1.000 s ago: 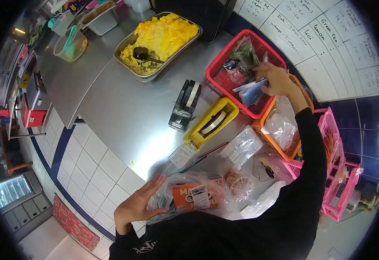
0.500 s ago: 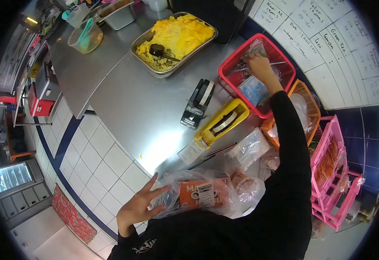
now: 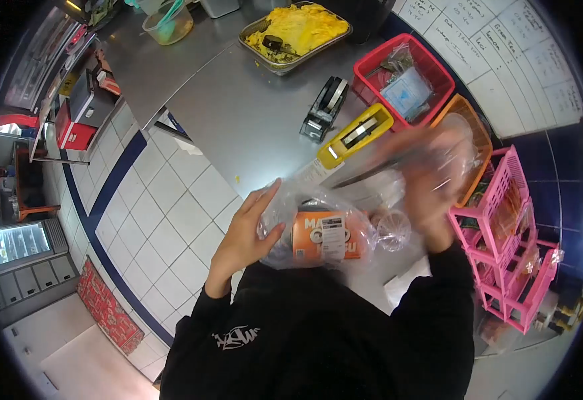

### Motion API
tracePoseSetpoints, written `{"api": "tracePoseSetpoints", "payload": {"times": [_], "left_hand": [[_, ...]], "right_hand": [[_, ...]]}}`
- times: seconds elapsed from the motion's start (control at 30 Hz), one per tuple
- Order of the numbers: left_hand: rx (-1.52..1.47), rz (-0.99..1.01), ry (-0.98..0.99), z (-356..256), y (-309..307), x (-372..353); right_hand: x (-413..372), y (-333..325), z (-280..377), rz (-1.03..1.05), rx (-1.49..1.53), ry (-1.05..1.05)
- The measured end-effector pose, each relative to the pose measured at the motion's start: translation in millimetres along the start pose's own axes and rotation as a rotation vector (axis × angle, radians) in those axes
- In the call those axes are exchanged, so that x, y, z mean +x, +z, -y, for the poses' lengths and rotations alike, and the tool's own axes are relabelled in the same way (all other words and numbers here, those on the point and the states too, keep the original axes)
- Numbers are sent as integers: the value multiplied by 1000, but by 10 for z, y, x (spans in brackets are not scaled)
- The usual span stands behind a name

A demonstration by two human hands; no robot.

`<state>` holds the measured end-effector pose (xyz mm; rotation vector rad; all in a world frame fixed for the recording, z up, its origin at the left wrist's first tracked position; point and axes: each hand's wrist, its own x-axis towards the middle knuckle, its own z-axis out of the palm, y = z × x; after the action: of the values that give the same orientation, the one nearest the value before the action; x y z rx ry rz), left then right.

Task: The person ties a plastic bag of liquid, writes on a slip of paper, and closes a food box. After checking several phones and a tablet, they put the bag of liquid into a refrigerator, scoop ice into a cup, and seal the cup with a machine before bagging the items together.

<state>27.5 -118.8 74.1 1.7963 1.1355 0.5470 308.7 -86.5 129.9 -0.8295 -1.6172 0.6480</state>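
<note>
A clear plastic bag with an orange labelled box (image 3: 325, 235) in it lies at the counter's near edge. My left hand (image 3: 245, 237) rests at the bag's left side, fingers spread. To the right of the box, my right hand (image 3: 431, 193) is smeared by motion, with blurred clear plastic around it; what it holds cannot be made out. A clear round lidded cup (image 3: 393, 229) stands between the box and my right hand. Beyond the bag are a yellow tape dispenser (image 3: 356, 135) and a black tape dispenser (image 3: 325, 109).
A red basket (image 3: 438, 98) with packets stands at the back right, beside an orange basket (image 3: 483, 133) and pink racks (image 3: 498, 250). A metal tray (image 3: 285, 65) of yellow food with a black scoop sits at the back. A plastic bowl (image 3: 169, 28) is at upper left.
My right hand has left the red basket and come back toward me, near the bag. My left hand stays by the bag. The view has shifted, so the counter items appear higher.
</note>
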Motion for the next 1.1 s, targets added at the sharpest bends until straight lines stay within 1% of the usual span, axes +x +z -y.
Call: {"api": "tracePoseSetpoints", "payload": {"times": [0.03, 0.07, 0.1, 0.13, 0.17, 0.23, 0.27, 0.33, 0.37, 0.4, 0.43, 0.47, 0.53, 0.57, 0.63, 0.67, 0.7, 0.73, 0.77, 0.87, 0.93, 0.97, 1.0, 1.07, 1.1], "left_hand": [[-47, 12, -13, 20, -7, -17], [24, -29, 44, 61, -24, -43], [94, -72, 101, 117, -61, -71], [165, -115, 157, 158, -114, -108], [154, -119, 151, 143, -199, -152], [81, -82, 63, 55, -316, -265], [41, -64, 17, 33, -351, -325], [117, -37, 76, -13, -299, -388], [155, -44, 97, -46, -250, -400], [192, -48, 116, -64, -214, -418], [253, -108, 183, -52, -204, -427], [290, -147, 192, -24, -211, -461], [375, -213, 221, 3, -238, -402], [353, -231, 205, 4, -260, -392], [308, -256, 177, -8, -290, -384], [233, -218, 160, -43, -304, -387], [159, -177, 144, -104, -328, -395], [86, -136, 127, -161, -346, -401], [95, -148, 130, -210, -344, -421], [132, -178, 144, -334, -346, -523], [161, -161, 138, -381, -342, -639], [310, -270, 240, -454, -321, -696], [458, -382, 346, -566, -273, -726], [484, -480, 540, -633, -88, -781], [360, -458, 623, -559, 68, -821]], "right_hand": [[-178, 318, 89, 157, 64, 44], [-357, 636, 178, 308, 119, 96], [-483, 933, 117, 316, -77, 48], [-617, 1112, -97, 321, -292, -93], [-726, 1240, -342, 322, -506, -234], [-901, 1257, -655, 625, -779, 49], [-986, 1245, -817, 644, -843, 83], [-1119, 1198, -1022, 681, -972, 159], [-1010, 1146, -844, 652, -878, 172], [-820, 1060, -530, 624, -783, 188], [-568, 891, -186, 658, -457, 328], [-370, 761, 108, 688, -131, 460], [-388, 621, 401, 529, 189, 542], [-430, 599, 491, 443, 346, 579], [-590, 697, 403, 370, 419, 450], [-709, 787, 304, 326, 455, 387], [-831, 973, 187, 167, 551, 487], [-837, 1108, 50, 252, 264, 386], [-842, 1176, -105, 331, -23, 282], [-1205, 1134, -750, 435, -501, 285], [-1255, 976, -935, 510, -813, 409], [-1286, 928, -959, 545, -967, 476], [-1332, 897, -966, 522, -970, 506], [-1372, 857, -924, 474, -978, 554], [-1367, 812, -889, 477, -868, 517]]}}
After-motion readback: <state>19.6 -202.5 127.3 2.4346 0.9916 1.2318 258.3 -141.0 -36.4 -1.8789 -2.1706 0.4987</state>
